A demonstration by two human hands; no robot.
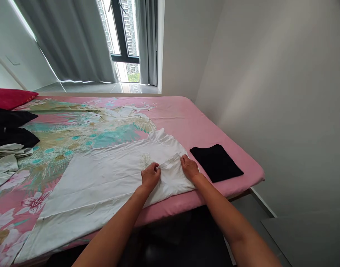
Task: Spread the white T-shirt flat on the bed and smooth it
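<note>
A white T-shirt lies spread along the near side of the bed, its wide hem toward the left and its collar end toward the right. A small printed patch shows on its front. My left hand pinches the shirt's fabric near that patch. At the right end of the same raised fold, my right hand is closed on the cloth by the shoulder. Between the two hands the edge is drawn fairly straight. Just right of my right hand lies a folded black garment, flat and apart from the shirt.
The bed has a pink sheet with a peacock and flower print. At the left are a red pillow, black clothing and crumpled pale clothing. A wall stands at the right, a curtained window beyond.
</note>
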